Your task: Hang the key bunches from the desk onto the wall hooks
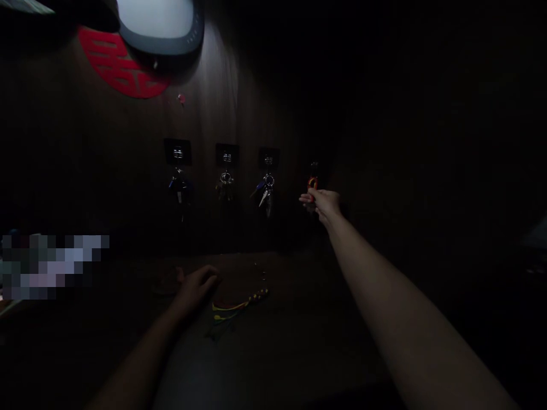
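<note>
Red-orange loop (313, 183) sits pinched between the thumb and fingers of the right hand (327, 205), just below the rightmost hook (314, 164) on the wood panel (222, 77); whether it hangs there is too dark to tell. Leftward along the panel's lower part, a blue-tagged key bunch (267, 182), a second key bunch (226, 180) and a third key bunch (179, 185) hang below black hook plates (227, 154). Near the bench's (273, 347) back edge, the left hand (200, 282) lies loosely bent, its grip unclear. Beside it, towards the front edge, is a yellow-stranded cord (242, 305). Towards the panel's upper left corner are a red cut-out disc (111, 60) and a lamp (158, 23).
</note>
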The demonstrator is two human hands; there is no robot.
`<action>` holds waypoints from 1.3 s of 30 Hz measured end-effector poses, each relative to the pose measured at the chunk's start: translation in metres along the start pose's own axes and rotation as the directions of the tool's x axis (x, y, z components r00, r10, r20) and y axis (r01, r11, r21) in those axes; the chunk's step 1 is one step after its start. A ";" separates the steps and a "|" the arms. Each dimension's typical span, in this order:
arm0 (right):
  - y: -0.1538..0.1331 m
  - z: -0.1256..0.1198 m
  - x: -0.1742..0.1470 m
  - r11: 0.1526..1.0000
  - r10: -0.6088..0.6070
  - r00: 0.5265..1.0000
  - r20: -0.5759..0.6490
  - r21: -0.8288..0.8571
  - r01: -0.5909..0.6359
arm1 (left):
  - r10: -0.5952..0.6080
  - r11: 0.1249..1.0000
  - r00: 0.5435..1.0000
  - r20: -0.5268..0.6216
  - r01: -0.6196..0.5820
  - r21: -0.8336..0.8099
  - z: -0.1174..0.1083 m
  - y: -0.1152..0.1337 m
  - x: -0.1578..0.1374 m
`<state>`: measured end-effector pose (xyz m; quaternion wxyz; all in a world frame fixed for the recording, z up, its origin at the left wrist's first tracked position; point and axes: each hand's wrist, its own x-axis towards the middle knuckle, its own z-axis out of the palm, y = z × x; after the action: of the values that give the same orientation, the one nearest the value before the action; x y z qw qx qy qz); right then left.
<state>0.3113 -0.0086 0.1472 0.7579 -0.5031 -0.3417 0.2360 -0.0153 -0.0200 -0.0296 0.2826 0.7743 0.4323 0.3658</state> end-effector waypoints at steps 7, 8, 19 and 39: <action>0.023 -0.008 -0.016 0.995 0.022 1.000 0.007 0.093 -0.023 | -0.009 1.000 1.000 0.006 0.009 -0.008 -0.001 0.000 0.001; 0.027 -0.008 -0.020 0.991 0.026 1.000 0.009 0.129 -0.027 | -0.014 1.000 1.000 0.009 0.014 -0.009 -0.001 0.001 0.001; 0.075 -0.024 -0.053 0.918 0.102 0.988 0.116 0.372 -0.139 | -0.012 1.000 1.000 -0.017 0.012 -0.012 -0.001 0.001 0.000; 0.129 -0.033 -0.096 0.912 0.176 0.964 0.200 0.334 -0.236 | 0.016 1.000 1.000 0.010 -0.016 0.002 -0.001 0.001 -0.001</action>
<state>0.2720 -0.0464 -0.0077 0.7760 -0.3699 -0.3002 0.4135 -0.0159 -0.0209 -0.0290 0.2811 0.7799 0.4249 0.3636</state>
